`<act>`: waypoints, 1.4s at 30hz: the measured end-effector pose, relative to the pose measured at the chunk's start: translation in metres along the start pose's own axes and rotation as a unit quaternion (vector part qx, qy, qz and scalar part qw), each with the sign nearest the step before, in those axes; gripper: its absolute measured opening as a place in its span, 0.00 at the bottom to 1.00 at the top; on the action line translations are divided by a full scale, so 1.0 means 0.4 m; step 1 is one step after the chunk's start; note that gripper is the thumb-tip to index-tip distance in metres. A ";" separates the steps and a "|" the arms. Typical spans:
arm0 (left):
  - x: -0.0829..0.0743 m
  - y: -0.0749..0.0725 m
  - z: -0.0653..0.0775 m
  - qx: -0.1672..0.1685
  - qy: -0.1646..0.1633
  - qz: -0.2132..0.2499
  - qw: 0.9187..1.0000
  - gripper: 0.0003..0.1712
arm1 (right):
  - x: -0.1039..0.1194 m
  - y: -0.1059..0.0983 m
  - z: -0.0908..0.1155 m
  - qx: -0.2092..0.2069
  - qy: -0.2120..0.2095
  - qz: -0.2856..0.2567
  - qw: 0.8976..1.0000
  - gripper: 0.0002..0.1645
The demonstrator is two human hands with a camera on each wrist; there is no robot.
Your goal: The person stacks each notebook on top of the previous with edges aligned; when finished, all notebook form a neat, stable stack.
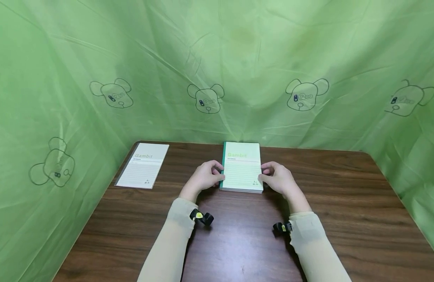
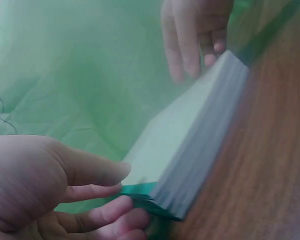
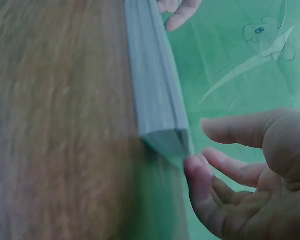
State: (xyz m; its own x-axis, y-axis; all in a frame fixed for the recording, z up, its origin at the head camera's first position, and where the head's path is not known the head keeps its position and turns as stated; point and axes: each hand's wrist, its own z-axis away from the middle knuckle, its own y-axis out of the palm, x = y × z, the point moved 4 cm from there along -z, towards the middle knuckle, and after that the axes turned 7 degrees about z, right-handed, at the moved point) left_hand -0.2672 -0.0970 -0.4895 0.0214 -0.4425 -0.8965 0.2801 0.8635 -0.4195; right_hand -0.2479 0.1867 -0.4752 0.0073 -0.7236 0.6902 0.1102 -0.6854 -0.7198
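Note:
A stack of notebooks (image 1: 242, 166) with pale green "Gambit" covers and green spines lies near the table's far edge, between both hands. At its spine side, my left hand (image 1: 204, 176) has the thumb at the top cover's edge and curled fingers against the spines, as the left wrist view shows (image 2: 95, 200). My right hand (image 1: 278, 178) is at the opposite side. In the right wrist view a fingertip of the right hand (image 3: 250, 180) touches the stack's side, while the thumb stands apart from it. The grey page edges (image 3: 157, 70) face the person.
A separate notebook (image 1: 143, 166) with a whitish cover and dark spine lies at the table's far left. The brown wood table (image 1: 343, 188) extends to both sides. A green curtain (image 1: 252, 58) with bear-head drawings hangs around its back and sides.

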 end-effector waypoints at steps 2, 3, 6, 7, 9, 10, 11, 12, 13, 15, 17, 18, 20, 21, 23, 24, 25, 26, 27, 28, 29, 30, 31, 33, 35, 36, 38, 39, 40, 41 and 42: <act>-0.006 -0.005 0.002 0.001 0.001 0.002 1.000 0.16 | 0.016 -0.009 0.005 -0.019 -0.009 0.011 1.000 0.24; -0.009 -0.008 0.004 -0.002 0.003 0.004 1.000 0.17 | 0.026 -0.013 0.008 -0.027 -0.014 0.013 0.999 0.23; -0.024 -0.021 0.012 -0.032 0.017 0.008 0.999 0.17 | 0.061 -0.015 0.014 -0.041 -0.034 0.009 0.999 0.23; -0.028 -0.026 0.015 -0.048 0.028 0.002 0.998 0.17 | 0.074 -0.013 0.015 -0.043 -0.041 0.006 0.998 0.23; -0.035 -0.036 0.020 -0.084 0.053 -0.013 0.995 0.16 | 0.101 -0.008 0.016 -0.046 -0.054 -0.003 0.997 0.23; -0.037 -0.042 0.023 -0.100 0.065 -0.021 0.993 0.16 | 0.116 -0.004 0.015 -0.047 -0.060 -0.007 0.997 0.22; -0.038 -0.048 0.028 -0.115 0.074 -0.027 0.990 0.16 | 0.130 0.000 0.014 -0.049 -0.067 -0.010 0.997 0.22; -0.038 -0.056 0.032 -0.128 0.084 -0.034 0.988 0.16 | 0.145 0.003 0.013 -0.050 -0.072 -0.013 0.996 0.22; -0.034 -0.066 0.038 -0.140 0.091 -0.040 0.985 0.16 | 0.161 0.009 0.011 -0.048 -0.078 -0.016 0.996 0.21; -0.025 -0.093 0.055 -0.155 0.093 -0.037 0.983 0.17 | 0.191 0.023 0.003 -0.045 -0.087 -0.027 0.995 0.21; -0.010 -0.128 0.075 -0.168 0.090 -0.032 0.981 0.18 | 0.218 0.042 -0.008 -0.039 -0.090 -0.041 0.994 0.21; 0.000 -0.147 0.084 -0.175 0.088 -0.032 0.980 0.19 | 0.231 0.053 -0.014 -0.035 -0.090 -0.051 0.994 0.21; 0.025 -0.188 0.101 -0.185 0.084 -0.029 0.979 0.20 | 0.251 0.080 -0.030 -0.025 -0.082 -0.076 0.993 0.20; 0.040 -0.208 0.108 -0.191 0.082 -0.030 0.978 0.21 | 0.260 0.094 -0.037 -0.021 -0.076 -0.089 0.993 0.20; 0.077 -0.250 0.121 -0.204 0.076 -0.034 0.975 0.21 | 0.278 0.127 -0.050 -0.011 -0.067 -0.115 0.991 0.19; 0.095 -0.271 0.128 -0.211 0.071 -0.034 0.974 0.21 | 0.286 0.145 -0.056 -0.007 -0.063 -0.129 0.990 0.18; 0.113 -0.294 0.136 -0.219 0.066 -0.036 0.973 0.22 | 0.293 0.163 -0.062 -0.003 -0.058 -0.140 0.988 0.19; 0.131 -0.317 0.144 -0.228 0.059 -0.039 0.971 0.22 | 0.302 0.181 -0.068 -0.001 -0.056 -0.150 0.987 0.19; 0.149 -0.341 0.154 -0.236 0.050 -0.044 0.969 0.22 | 0.311 0.199 -0.071 0.001 -0.054 -0.158 0.986 0.19; 0.163 -0.366 0.164 -0.245 0.042 -0.047 0.967 0.23 | 0.320 0.216 -0.074 0.003 -0.052 -0.164 0.985 0.19; 0.178 -0.391 0.175 -0.252 0.035 -0.048 0.966 0.23 | 0.330 0.232 -0.076 0.003 -0.050 -0.166 0.985 0.19; 0.190 -0.416 0.185 -0.263 0.029 -0.054 0.963 0.24 | 0.340 0.248 -0.077 0.003 -0.050 -0.167 0.985 0.19; 0.201 -0.440 0.196 -0.273 0.025 -0.060 0.960 0.24 | 0.350 0.264 -0.078 0.003 -0.050 -0.166 0.985 0.19; 0.220 -0.488 0.218 -0.292 0.019 -0.070 0.954 0.25 | 0.371 0.294 -0.079 0.005 -0.047 -0.165 0.985 0.19; 0.241 -0.532 0.237 -0.310 0.013 -0.082 0.947 0.27 | 0.389 0.326 -0.083 0.008 -0.047 -0.160 0.986 0.20; 0.250 -0.551 0.247 -0.319 0.008 -0.092 0.943 0.28 | 0.398 0.342 -0.084 0.011 -0.047 -0.157 0.986 0.21; 0.273 -0.586 0.263 -0.323 -0.002 -0.105 0.941 0.30 | 0.413 0.375 -0.088 0.017 -0.046 -0.150 0.987 0.22; 0.283 -0.601 0.269 -0.322 -0.009 -0.112 0.940 0.32 | 0.421 0.391 -0.090 0.018 -0.047 -0.146 0.988 0.23; 0.294 -0.613 0.273 -0.319 -0.016 -0.117 0.940 0.33 | 0.428 0.405 -0.091 0.021 -0.048 -0.143 0.988 0.24; 0.304 -0.623 0.277 -0.316 -0.024 -0.122 0.941 0.34 | 0.435 0.420 -0.091 0.023 -0.050 -0.142 0.988 0.25; 0.313 -0.632 0.279 -0.311 -0.034 -0.128 0.941 0.36 | 0.442 0.434 -0.091 0.027 -0.052 -0.144 0.988 0.26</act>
State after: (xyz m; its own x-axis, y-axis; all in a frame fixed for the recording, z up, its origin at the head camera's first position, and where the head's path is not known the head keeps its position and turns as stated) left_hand -0.2283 -0.3977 -0.4797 0.0965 -0.6509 -0.7530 -0.3304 0.6927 -0.6411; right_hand -0.2636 -0.0630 -0.4809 0.0698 -0.4852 0.8716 0.1751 -0.8542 -0.4896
